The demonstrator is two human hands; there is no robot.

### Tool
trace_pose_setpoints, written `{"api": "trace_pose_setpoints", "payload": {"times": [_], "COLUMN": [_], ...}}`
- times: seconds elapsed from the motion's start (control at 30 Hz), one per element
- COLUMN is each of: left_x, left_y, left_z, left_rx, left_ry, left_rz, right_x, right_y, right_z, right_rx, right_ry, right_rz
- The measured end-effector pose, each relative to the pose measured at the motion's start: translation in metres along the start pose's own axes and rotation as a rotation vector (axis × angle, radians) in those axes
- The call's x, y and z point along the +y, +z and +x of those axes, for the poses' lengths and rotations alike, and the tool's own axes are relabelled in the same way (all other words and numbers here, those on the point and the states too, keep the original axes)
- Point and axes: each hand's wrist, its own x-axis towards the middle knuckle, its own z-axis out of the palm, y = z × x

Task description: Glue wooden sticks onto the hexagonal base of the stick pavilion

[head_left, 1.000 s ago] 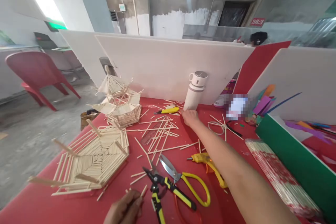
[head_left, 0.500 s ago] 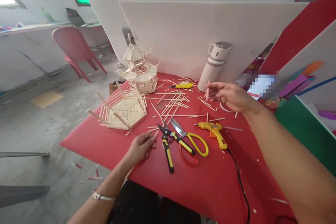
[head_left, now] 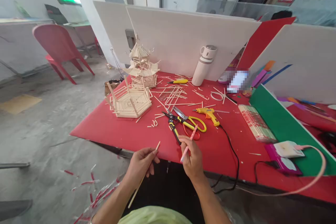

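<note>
My left hand (head_left: 143,163) is closed on a thin wooden stick (head_left: 132,198), which slants up past the fingertips and trails below the palm, over the table's near edge. A pink patterned pen (head_left: 189,143) is gripped in my right hand (head_left: 193,159), tilted with its upper end toward the scissors. Just beyond that hand lie black-and-yellow pliers (head_left: 173,129) and scissors (head_left: 197,123) with yellow handles. A yellow glue gun (head_left: 209,114) rests farther right. To the left stands an octagonal stick base with upright posts (head_left: 130,103), and behind it a stick pagoda model (head_left: 143,64).
Loose sticks (head_left: 173,95) and a yellow cutter knife (head_left: 180,81) lie mid-table. A white bottle (head_left: 203,66) stands by the board (head_left: 170,38). On the right are a stick bundle (head_left: 256,124), a green board (head_left: 278,126) and a white charger (head_left: 288,149). The glue gun's black cord (head_left: 232,147) crosses the table.
My right hand has come back from beside the bottle with the pink pen, toward the near edge. My left hand, still gripping a stick, has drawn back from the table. The view has shifted.
</note>
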Motion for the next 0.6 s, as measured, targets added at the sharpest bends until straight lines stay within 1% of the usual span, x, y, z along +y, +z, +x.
{"api": "trace_pose_setpoints", "payload": {"times": [0.07,0.1,0.17,0.27,0.33,0.47,0.6], "left_x": [-0.006,-0.007,-0.007,-0.007,-0.008,-0.013,-0.013], "left_y": [0.001,0.002,0.002,0.000,-0.002,-0.006,-0.008], "left_z": [0.003,0.004,0.007,0.008,0.007,0.001,-0.004], "left_rx": [-0.008,-0.019,-0.042,-0.048,-0.041,-0.026,-0.010], "left_ry": [0.012,0.017,0.013,0.003,0.005,0.001,-0.012], "left_rz": [-0.030,-0.038,-0.042,-0.040,-0.039,-0.033,-0.020], "right_x": [0.004,0.005,0.004,0.003,0.008,0.018,0.014], "right_y": [0.005,0.006,0.008,0.014,0.018,0.021,0.023], "right_z": [-0.004,-0.001,0.009,0.025,0.028,0.026,0.027], "right_rx": [0.010,0.009,-0.015,-0.072,-0.089,-0.069,-0.047], "right_ry": [-0.138,-0.183,-0.225,-0.254,-0.254,-0.232,-0.233], "right_rz": [-0.062,-0.099,-0.202,-0.384,-0.456,-0.491,-0.546]}}
